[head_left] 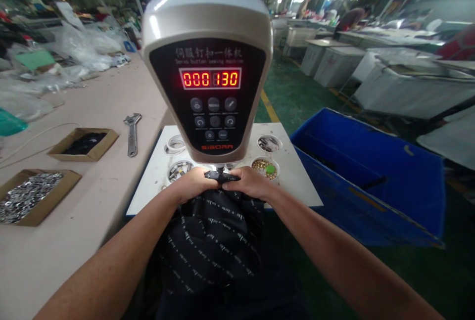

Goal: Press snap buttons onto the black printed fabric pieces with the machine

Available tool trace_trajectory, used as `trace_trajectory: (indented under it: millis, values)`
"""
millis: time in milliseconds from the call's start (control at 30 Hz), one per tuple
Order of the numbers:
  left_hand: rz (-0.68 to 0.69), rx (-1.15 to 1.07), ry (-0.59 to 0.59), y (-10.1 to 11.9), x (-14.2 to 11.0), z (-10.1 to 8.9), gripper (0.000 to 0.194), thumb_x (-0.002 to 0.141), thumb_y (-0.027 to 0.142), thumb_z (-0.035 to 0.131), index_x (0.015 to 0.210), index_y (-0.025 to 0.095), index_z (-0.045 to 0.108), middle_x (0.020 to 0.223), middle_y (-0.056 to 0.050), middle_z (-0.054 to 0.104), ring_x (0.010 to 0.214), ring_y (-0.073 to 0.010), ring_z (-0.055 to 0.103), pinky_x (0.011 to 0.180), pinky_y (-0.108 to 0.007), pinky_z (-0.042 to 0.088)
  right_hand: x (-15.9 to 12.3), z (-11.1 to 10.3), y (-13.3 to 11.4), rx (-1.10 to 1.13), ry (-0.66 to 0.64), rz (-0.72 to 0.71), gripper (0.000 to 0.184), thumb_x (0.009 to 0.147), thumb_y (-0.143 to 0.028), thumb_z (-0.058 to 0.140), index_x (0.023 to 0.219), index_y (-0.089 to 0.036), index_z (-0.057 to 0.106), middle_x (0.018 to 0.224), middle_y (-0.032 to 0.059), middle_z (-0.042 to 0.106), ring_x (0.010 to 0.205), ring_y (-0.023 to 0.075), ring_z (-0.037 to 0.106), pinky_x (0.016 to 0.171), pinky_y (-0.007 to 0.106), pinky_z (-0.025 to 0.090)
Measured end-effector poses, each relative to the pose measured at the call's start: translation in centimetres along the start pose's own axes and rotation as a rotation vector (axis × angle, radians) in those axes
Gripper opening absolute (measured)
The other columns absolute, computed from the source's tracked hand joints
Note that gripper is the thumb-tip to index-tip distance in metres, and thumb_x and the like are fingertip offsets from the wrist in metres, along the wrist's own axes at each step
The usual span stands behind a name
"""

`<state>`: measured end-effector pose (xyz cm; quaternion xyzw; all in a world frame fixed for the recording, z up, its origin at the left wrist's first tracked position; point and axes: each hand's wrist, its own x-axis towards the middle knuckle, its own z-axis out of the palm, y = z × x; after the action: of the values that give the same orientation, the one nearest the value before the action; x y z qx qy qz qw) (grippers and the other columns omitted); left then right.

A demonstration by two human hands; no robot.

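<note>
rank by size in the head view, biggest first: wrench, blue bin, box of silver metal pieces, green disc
1. Blue bin
2. Cardboard box of silver metal pieces
3. Adjustable wrench
4. Green disc

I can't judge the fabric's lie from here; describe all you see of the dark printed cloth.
The dark cloth is near-black, with slanting rows of small white print. It looks thin, bunched and creased. The left hand and right hand pinch its top edge under the machine head; the rest drapes toward the camera, its lower end lost in shadow.
</note>
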<state>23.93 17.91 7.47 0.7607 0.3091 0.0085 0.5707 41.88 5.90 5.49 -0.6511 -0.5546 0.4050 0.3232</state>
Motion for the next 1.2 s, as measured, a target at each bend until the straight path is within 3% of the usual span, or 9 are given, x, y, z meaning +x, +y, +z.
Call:
trace_trajectory:
  millis: [167, 367, 633, 1033, 1200]
  values:
    - [0.065, -0.06, 0.014, -0.8, 1.3, -0.2, 0.039, 0.066, 0.03, 0.067, 0.103, 0.019, 0.075, 0.101, -0.002, 0.076, 0.103, -0.0273, 0.065, 0.093, -0.034, 0.049, 1.3, -0.5, 0.3, -0.004, 0.007, -0.016, 0.03, 0.077, -0.041, 0.071, 0.088, -0.014, 0.075, 0.071, -0.0024, 0.064, 0.07, 0.016, 0.058, 0.063, 0.024, 0.038]
    - [0.048, -0.113, 0.045, -1.2, 1.9, -0.5, 0.046, 0.066, 0.03, 0.07, 0.111, 0.017, 0.073, 0.108, -0.004, 0.076, 0.117, -0.0299, 0.062, 0.104, -0.037, 0.045, 1.7, -0.6, 0.2, 0.025, 0.034, 0.004, 0.031, 0.076, -0.037, 0.069, 0.098, -0.015, 0.077, 0.079, -0.0011, 0.07, 0.075, 0.0172, 0.061, 0.067, 0.024, 0.042]
    - [-0.036, -0.179, 0.022, -1.6, 2.2, -0.6, 0.044, 0.063, 0.029, 0.072, 0.105, 0.017, 0.074, 0.102, -0.003, 0.077, 0.111, -0.0294, 0.064, 0.1, -0.037, 0.047, 2.3, -0.4, 1.0, 0.123, 0.078, 0.004, 0.04, 0.073, -0.033, 0.072, 0.109, -0.015, 0.074, 0.096, 0.0019, 0.075, 0.088, 0.0203, 0.067, 0.075, 0.026, 0.048]
    - [-0.123, -0.276, 0.029, -1.9, 2.3, -0.1, 0.039, 0.062, 0.03, 0.073, 0.099, 0.016, 0.074, 0.088, -0.003, 0.077, 0.094, -0.0262, 0.068, 0.091, -0.037, 0.049, 2.1, -0.4, 0.2, 0.039, 0.121, 0.004, 0.036, 0.077, -0.031, 0.069, 0.109, -0.015, 0.075, 0.095, 0.0021, 0.075, 0.089, 0.0207, 0.067, 0.077, 0.026, 0.047]
    - [-0.145, -0.324, 0.007, -2.2, 2.3, -0.1, 0.04, 0.064, 0.03, 0.073, 0.101, 0.016, 0.073, 0.088, -0.005, 0.077, 0.093, -0.0264, 0.069, 0.089, -0.037, 0.05, 1.1, 0.3, 0.8, -0.063, 0.218, -0.152, 0.034, 0.085, -0.033, 0.067, 0.115, -0.019, 0.074, 0.098, 0.0022, 0.076, 0.088, 0.0189, 0.067, 0.079, 0.027, 0.047]
